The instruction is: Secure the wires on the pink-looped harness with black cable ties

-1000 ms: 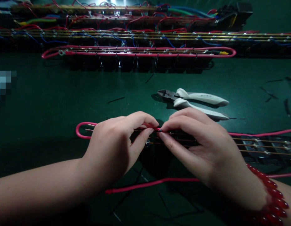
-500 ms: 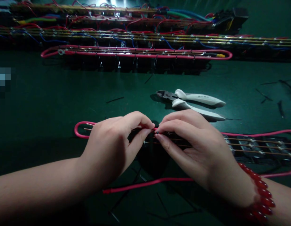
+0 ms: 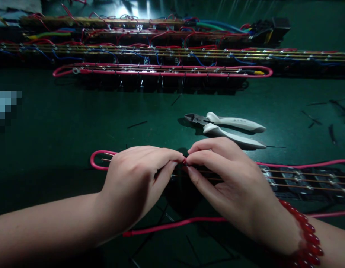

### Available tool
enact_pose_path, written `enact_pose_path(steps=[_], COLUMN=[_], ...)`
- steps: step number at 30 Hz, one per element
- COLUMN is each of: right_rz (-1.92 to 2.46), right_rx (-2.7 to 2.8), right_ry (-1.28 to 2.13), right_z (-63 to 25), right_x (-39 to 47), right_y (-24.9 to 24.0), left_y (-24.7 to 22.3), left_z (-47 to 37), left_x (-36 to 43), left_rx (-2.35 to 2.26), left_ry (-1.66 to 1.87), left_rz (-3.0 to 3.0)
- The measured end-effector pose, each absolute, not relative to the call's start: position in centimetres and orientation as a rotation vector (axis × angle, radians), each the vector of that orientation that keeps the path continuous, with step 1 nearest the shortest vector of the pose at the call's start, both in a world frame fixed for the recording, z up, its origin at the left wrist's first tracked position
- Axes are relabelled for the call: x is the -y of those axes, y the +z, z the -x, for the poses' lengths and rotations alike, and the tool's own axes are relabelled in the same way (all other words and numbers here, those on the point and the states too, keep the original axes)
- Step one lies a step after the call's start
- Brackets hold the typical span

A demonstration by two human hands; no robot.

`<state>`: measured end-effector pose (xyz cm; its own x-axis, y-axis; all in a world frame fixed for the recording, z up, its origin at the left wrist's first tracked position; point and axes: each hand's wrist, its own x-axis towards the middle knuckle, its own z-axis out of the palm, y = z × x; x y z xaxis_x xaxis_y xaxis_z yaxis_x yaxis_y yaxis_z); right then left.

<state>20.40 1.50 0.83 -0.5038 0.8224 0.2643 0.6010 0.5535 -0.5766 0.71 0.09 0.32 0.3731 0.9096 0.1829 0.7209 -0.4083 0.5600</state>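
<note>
Left hand (image 3: 136, 178) pinches red cable (image 3: 303, 166), right hand (image 3: 236, 186) narrow at three o'clock, hold unclear; fingertip step likely needs steadiness next.

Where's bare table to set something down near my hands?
Left: table between the far pink loop, a black scrap and your left hand. Right: less, between cutters and more scraps. Crowded: around your right hand, near cutters and pink cable.

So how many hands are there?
2: the left hand, by the near pink loop, and the right hand, just below the pliers in the picture. No others show, though some could be out of view.
</note>
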Motion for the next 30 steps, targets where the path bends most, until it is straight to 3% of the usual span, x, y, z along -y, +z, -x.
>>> enact_pose_path(steps=[30], right_rz=[1.227], right_rx=[2.189], right_ry=[0.729], right_z=[-20.25], right_x=[-1.68], right_y=[1.00], left_y=[0.34], left_z=[-0.95], left_x=[0.03], left_rx=[-1.298], left_ry=[0.858], left_rz=[-2.147])
